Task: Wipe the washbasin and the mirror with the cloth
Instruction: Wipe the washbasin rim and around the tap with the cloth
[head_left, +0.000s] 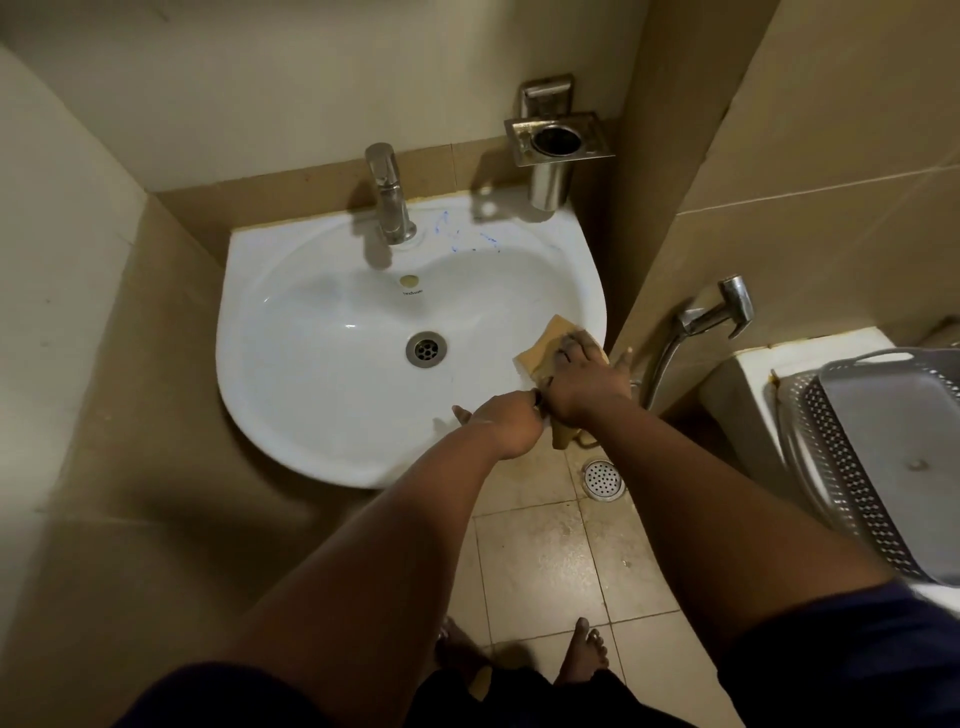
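The white washbasin (332, 415) is mounted in a tiled corner, with blue marks on its rim beside the tap (388, 202). A tan cloth (548, 345) lies over the basin's right rim, and one end hangs down outside it. My right hand (584, 376) presses flat on the cloth with its fingers spread. My left hand (506, 423) rests on the front rim just left of it, with a fingertip reaching into the bowl and the thumb by the cloth's edge. No mirror is in view.
A steel tumbler holder (556, 143) hangs on the wall behind the basin's right side. To the right are a hand spray (719, 312) and a grey perforated basket (883, 457) on a white ledge. A floor drain (602, 479) sits in the tiles below.
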